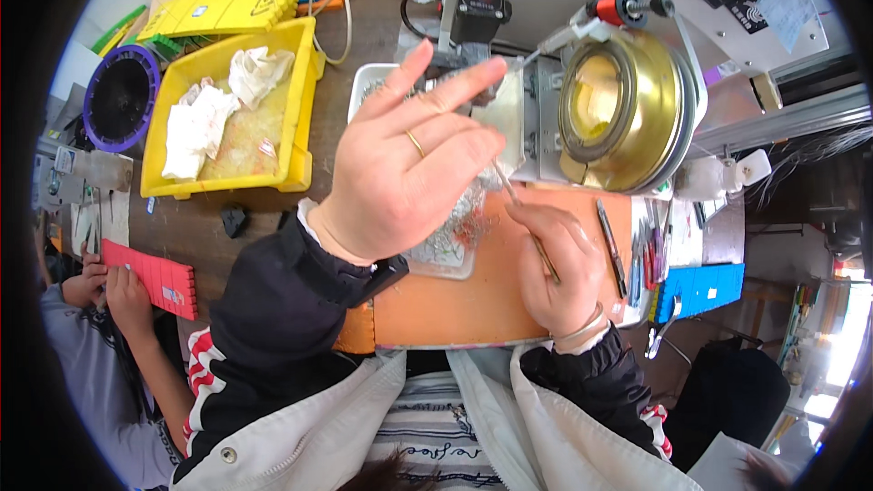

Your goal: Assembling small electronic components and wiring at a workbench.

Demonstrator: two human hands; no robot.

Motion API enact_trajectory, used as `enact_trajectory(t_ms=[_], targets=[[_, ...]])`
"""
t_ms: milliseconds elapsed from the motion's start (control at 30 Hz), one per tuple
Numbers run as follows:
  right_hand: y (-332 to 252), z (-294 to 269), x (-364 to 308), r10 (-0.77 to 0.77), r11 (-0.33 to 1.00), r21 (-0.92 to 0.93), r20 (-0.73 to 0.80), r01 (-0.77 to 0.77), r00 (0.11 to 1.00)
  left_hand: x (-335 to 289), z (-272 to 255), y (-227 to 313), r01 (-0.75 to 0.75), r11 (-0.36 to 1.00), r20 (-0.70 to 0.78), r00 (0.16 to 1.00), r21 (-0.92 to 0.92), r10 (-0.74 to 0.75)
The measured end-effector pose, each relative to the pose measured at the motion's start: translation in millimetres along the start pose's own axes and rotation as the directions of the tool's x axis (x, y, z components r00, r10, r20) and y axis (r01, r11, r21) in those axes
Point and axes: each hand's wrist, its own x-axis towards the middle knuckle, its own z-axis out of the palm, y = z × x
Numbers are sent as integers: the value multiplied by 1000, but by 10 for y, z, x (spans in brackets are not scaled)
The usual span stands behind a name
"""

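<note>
My left hand hovers above a white tray of tangled clear and reddish strands. Two of its fingers stretch out, while the index finger bends down toward a thumb hidden underneath. Whatever lies in that pinch, if anything, does not show. My right hand grips a thin pen-like tool, its tip pointing up beside the left fingertips. Below the right hand lies an orange mat. A dark pen-shaped tool rests to the right of this hand.
A machine with a brass-coloured round drum stands behind the mat. At left is a yellow bin with crumpled white cloths. A purple-rimmed bowl, slim tools and a blue foam block are around. Another person's hands work at far left.
</note>
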Motion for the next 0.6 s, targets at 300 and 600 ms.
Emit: enact_trajectory(t_ms=[300, 600], targets=[[-50, -329, -133, -109, 994, -35, -190, 104, 976, -1, 9, -3, 86, 993, 5, 996, -81, -86], [-32, -256, 47, -197, 980, -58, -173, 190, 965, 15, 6, -45, 91, 991, 23, 996, -94, -90]])
